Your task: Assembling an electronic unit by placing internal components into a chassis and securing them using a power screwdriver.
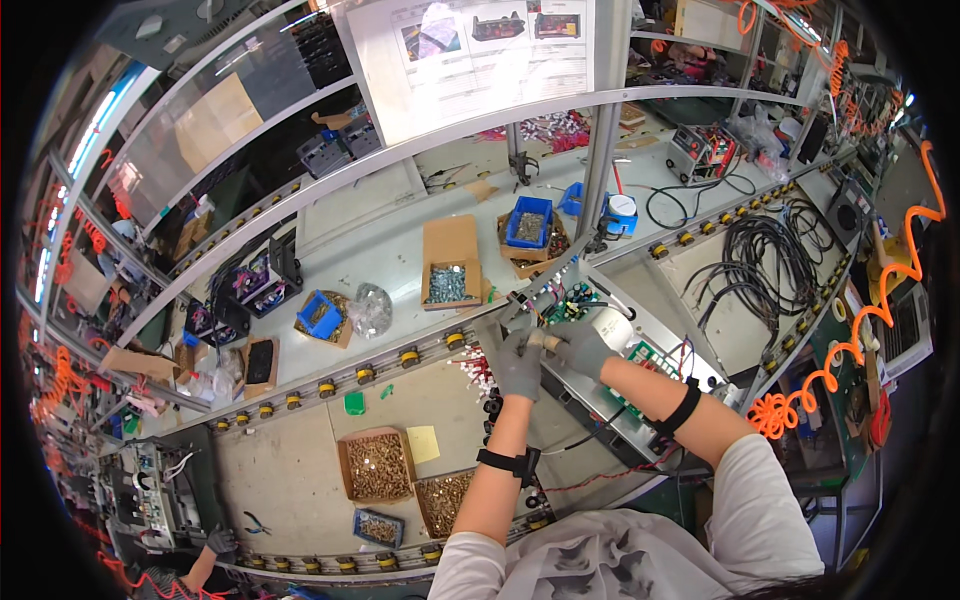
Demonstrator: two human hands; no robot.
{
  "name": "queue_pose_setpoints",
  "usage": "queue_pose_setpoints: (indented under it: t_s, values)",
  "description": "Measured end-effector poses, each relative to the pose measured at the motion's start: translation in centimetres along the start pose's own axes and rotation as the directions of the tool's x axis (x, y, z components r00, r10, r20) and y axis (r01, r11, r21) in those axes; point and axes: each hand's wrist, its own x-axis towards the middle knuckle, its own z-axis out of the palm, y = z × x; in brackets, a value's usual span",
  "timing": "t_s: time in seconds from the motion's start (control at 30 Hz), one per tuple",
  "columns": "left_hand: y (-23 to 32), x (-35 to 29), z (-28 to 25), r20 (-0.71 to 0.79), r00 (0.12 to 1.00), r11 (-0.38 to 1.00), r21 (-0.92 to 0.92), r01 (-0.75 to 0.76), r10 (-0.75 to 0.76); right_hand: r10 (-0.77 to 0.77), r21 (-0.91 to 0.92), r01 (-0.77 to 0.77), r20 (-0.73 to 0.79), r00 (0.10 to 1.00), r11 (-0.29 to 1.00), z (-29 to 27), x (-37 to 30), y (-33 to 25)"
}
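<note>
My left hand [519, 364] and my right hand [584, 351], both in grey gloves, meet at the near left end of an open electronic unit [622, 428]. Bare-looking fingertips press together between them; whatever they grip is too small or hidden to name. Inside the unit sit a green circuit board [650, 358], a large white cylinder [611, 325] and several coloured wires. Black bands circle both my forearms. Red and white wire connectors [478, 371] lie just left of my left hand.
Brass-coloured fasteners fill a cardboard box [377, 466]; a small blue tray [379, 527] stands nearby. Across the roller rail [367, 374] are a box of silvery parts [449, 283] and a blue bin [528, 222]. Black cables [765, 262] lie right. A co-worker's gloved hand [222, 541] shows lower left.
</note>
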Motion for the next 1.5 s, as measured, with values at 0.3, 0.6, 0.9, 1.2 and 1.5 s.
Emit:
queue_pose_setpoints:
  t_s: [0.3, 0.6, 0.9, 1.2, 1.5]
  values:
    - [0.2, 0.2, 1.0, -0.176, 0.965, 0.924, 0.297, 0.242, -0.196, -0.208, -0.661, 0.029, -0.194, 0.959, 0.75, 0.9, -1.3, -2.1]
    - [-0.8, -0.2, 1.3, -0.248, 0.966, 0.914, 0.373, 0.161, -0.069, 0.281, -0.39, -0.45, -0.418, 0.864, 0.803, -0.9, 3.1, 0.1]
    - [-3.0, 2.1, 1.3, -0.373, 0.927, 0.915, 0.386, 0.121, 0.035, 0.452, -0.398, -0.58, -0.374, 0.81, 0.711, 0.7, 6.9, -0.3]
    - [0.6, 3.7, 2.0, -0.373, 0.926, 0.822, 0.509, 0.256, -0.057, 0.504, -0.337, -0.623, -0.379, 0.776, 0.706, 0.5, 7.3, -1.3]
    - [1.2, 2.5, 2.7, -0.487, 0.873, 0.799, 0.527, 0.29, 0.005, 0.483, -0.439, -0.584, -0.328, 0.812, 0.683, 0.5, 6.8, -1.0]
